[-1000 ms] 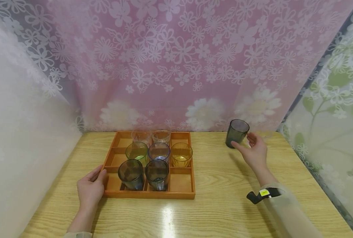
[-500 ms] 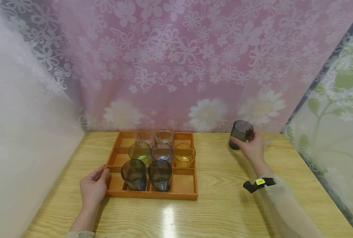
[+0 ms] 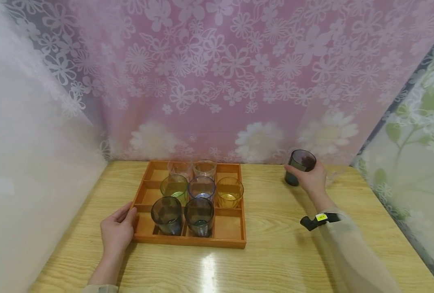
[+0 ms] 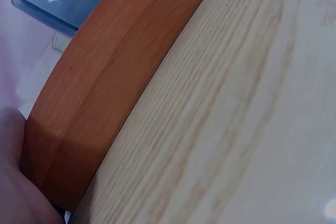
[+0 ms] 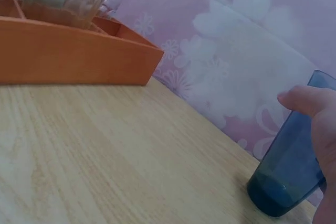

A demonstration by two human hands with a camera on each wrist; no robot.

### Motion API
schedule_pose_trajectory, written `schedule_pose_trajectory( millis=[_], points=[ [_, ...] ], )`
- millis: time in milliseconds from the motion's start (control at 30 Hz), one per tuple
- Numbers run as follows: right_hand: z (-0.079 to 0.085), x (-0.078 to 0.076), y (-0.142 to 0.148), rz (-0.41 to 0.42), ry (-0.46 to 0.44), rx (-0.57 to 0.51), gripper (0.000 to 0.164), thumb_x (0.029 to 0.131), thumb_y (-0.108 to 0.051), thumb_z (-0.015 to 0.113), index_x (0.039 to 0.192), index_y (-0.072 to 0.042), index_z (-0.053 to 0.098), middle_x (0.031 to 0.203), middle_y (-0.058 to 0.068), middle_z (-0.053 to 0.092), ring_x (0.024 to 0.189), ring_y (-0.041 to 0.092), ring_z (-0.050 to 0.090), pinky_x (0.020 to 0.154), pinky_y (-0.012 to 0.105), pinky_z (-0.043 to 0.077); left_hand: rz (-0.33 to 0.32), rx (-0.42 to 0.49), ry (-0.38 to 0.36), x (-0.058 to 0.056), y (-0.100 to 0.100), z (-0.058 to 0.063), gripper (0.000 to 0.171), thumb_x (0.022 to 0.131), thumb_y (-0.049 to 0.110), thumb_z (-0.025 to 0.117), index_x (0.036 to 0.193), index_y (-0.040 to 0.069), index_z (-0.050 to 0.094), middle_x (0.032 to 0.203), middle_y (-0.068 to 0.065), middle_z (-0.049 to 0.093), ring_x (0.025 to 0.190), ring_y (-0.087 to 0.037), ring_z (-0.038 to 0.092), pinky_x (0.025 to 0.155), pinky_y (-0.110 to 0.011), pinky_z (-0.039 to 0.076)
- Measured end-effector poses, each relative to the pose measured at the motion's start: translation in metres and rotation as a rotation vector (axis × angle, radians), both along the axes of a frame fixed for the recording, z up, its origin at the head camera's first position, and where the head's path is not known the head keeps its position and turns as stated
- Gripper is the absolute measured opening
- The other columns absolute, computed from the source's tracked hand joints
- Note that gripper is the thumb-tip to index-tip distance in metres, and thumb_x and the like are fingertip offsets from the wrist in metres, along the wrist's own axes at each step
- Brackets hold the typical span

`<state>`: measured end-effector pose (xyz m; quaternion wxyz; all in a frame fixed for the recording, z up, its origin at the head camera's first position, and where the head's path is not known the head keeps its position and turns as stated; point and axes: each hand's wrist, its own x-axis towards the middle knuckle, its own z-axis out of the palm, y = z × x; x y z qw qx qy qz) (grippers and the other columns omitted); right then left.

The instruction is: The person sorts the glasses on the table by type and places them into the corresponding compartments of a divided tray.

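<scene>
My right hand grips a dark grey glass tumbler at the table's back right, thumb across its near side. In the right wrist view the tumbler looks upright, its base at or very near the tabletop. My left hand holds the left edge of a divided wooden tray. Two more dark tumblers, one left and one right, stand in the tray's front row. Behind them are a green glass, a blue-rimmed glass and a yellow glass.
Two clear glasses, one left and one right, stand in the tray's back row. Several compartments at the tray's sides hold no glass. A pink floral curtain hangs behind the wooden table, with pale sheets at both sides.
My right hand's thumb and fingers have come around the dark tumbler, which stays in about the same spot. The whole view has shifted slightly; my left hand remains on the tray's edge.
</scene>
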<state>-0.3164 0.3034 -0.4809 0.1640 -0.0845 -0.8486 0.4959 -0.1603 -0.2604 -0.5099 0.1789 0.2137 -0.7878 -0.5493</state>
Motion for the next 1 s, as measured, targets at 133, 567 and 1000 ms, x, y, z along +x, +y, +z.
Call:
schedule_pose_trajectory(
  millis=[133,567,1000],
  points=[
    [0.002,-0.003,0.000,-0.013,-0.006,-0.006,0.095,0.085,-0.042,0.090,0.157,-0.002,0.044,0.149,0.024,0.052,0.137,0.043,0.047,0.110,0.061,0.041,0.003,0.005,0.002,0.000,0.000,0.000,0.037,0.103,0.022,0.072,0.135,0.002,0.072,0.127,-0.019,0.071,0.096,0.014,0.059,0.080,-0.005,0.047],
    [0.005,0.004,0.001,0.015,0.004,-0.001,0.094,0.084,-0.045,0.091,0.154,0.001,0.047,0.145,0.026,0.055,0.133,0.044,0.051,0.107,0.061,0.044,0.004,0.014,-0.001,-0.001,0.001,0.000,0.036,0.103,0.021,0.072,0.135,0.003,0.072,0.128,-0.018,0.071,0.111,-0.006,0.066,0.080,-0.006,0.048],
    [0.037,0.042,-0.016,0.135,0.054,0.018,0.071,0.086,-0.037,0.091,0.140,-0.002,0.062,0.132,0.018,0.066,0.119,0.030,0.060,0.096,0.047,0.050,-0.001,0.002,0.006,0.000,0.000,-0.002,0.036,0.103,0.021,0.072,0.134,0.002,0.073,0.127,-0.019,0.072,0.104,0.004,0.063,0.079,-0.005,0.048]
  ],
)
